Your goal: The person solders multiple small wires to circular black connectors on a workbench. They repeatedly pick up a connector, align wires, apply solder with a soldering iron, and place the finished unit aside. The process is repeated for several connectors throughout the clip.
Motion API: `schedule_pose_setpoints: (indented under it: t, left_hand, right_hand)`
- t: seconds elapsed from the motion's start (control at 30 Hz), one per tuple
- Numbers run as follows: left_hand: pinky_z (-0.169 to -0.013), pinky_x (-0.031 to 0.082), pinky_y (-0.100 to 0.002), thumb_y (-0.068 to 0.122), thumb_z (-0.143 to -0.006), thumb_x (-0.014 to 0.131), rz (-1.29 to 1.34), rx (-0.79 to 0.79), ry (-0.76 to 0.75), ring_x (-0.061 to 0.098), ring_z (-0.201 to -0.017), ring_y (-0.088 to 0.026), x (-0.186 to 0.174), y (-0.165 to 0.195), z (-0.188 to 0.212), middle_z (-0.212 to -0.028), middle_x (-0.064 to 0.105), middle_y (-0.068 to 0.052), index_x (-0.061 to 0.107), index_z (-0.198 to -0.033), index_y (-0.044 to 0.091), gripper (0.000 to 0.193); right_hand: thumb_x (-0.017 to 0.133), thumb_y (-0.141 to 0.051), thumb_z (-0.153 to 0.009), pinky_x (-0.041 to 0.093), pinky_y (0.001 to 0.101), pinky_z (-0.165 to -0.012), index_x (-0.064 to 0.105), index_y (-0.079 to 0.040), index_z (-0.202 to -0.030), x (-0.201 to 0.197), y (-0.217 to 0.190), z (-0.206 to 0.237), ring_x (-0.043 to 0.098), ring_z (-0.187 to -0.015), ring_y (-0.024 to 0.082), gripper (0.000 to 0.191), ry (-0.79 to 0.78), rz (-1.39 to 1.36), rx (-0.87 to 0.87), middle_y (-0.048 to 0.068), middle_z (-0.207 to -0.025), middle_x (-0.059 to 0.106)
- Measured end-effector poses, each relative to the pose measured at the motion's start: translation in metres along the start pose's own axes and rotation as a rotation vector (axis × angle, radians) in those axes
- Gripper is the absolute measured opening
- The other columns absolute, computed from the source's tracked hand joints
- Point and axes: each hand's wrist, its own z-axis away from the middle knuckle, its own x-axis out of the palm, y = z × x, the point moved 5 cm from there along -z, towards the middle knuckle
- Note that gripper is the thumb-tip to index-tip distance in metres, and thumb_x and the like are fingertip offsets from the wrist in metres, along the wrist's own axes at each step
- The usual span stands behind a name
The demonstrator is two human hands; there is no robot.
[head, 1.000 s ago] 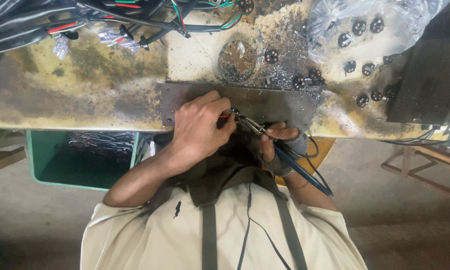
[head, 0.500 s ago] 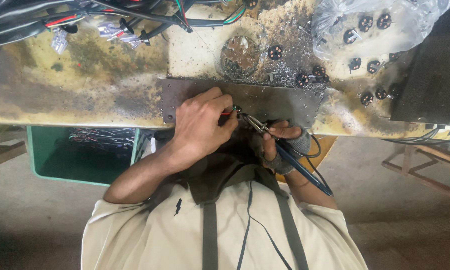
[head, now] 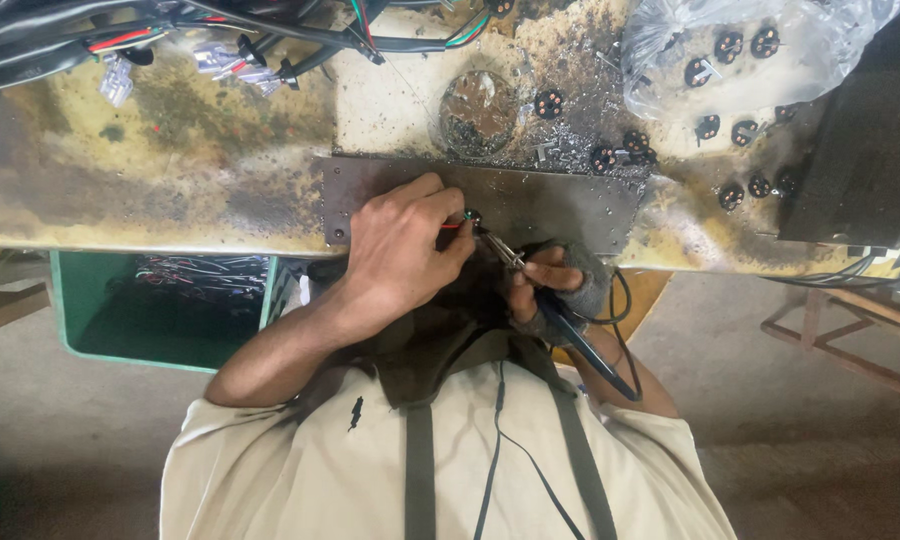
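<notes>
At the near edge of the stained desk (head: 170,190), over a dark metal plate (head: 570,205), a small connector with a red wire (head: 460,222) sits pinched in the left hand (head: 400,255), mostly hidden by its fingers. Touching it is the tip of a soldering iron (head: 530,285), held in the closed grip of the gloved right hand (head: 555,290); its cord runs down out of sight. Beyond lie black round connectors (head: 610,155), a clear plastic bag (head: 750,50) and a cable bundle (head: 120,30), cut off by the top edge.

Green bin (head: 160,320) (under bench), plastic bag (head: 770,60)
</notes>
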Motion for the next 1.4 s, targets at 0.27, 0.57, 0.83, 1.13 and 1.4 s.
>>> schedule_pose_setpoints:
  t: [0.27,0.57,0.83,1.13,1.4]
  left_hand:
    - [-0.062,0.052,-0.047,0.018,-0.082,0.077,0.005,0.000,-0.019,0.067,-0.076,-0.033,0.001,-0.001,0.000,-0.083,0.062,-0.009,0.066,-0.084,0.006,0.016]
    - [-0.062,0.051,-0.048,0.019,-0.081,0.079,-0.034,0.003,0.006,0.067,-0.077,-0.034,0.000,0.001,-0.001,-0.083,0.062,-0.009,0.066,-0.082,0.007,0.018]
    - [-0.063,0.052,-0.047,0.019,-0.082,0.078,-0.022,0.013,0.009,0.068,-0.077,-0.033,0.001,0.000,-0.001,-0.084,0.063,-0.009,0.067,-0.085,0.008,0.016]
    - [-0.062,0.052,-0.048,0.019,-0.081,0.078,-0.027,0.007,0.012,0.068,-0.077,-0.033,0.000,0.000,-0.002,-0.084,0.063,-0.008,0.068,-0.085,0.008,0.016]
    - [-0.063,0.052,-0.048,0.019,-0.081,0.078,-0.026,0.030,0.036,0.068,-0.078,-0.033,0.001,-0.001,0.000,-0.083,0.063,-0.008,0.067,-0.083,0.008,0.016]
  right_hand:
    - [0.064,0.008,-0.096,0.049,0.0184,-0.076,0.057,-0.005,-0.103,-0.003,-0.011,-0.001,0.060,-0.085,0.006,0.016,-0.009,0.006,-0.273,0.001,-0.092,0.059]
    - [0.067,0.000,-0.091,0.050,0.0240,-0.068,0.058,-0.004,-0.097,-0.003,-0.024,-0.017,0.062,-0.079,0.011,0.011,-0.018,-0.139,-0.170,0.004,-0.087,0.063]
    - [0.061,-0.016,-0.106,0.049,0.0342,-0.095,0.051,-0.001,-0.103,0.012,-0.036,-0.014,0.057,-0.096,0.018,0.019,-0.194,0.600,-0.297,0.009,-0.093,0.057]
    - [0.087,-0.011,-0.092,0.046,0.0281,-0.067,0.061,-0.007,-0.105,-0.039,-0.070,-0.066,0.058,-0.079,0.018,0.030,0.417,0.313,-0.426,0.005,-0.092,0.063]
    - [0.080,-0.004,-0.101,0.057,0.0331,-0.089,0.058,-0.004,-0.115,-0.035,-0.093,-0.075,0.072,-0.101,0.021,0.026,0.342,0.699,-0.318,0.014,-0.111,0.073]
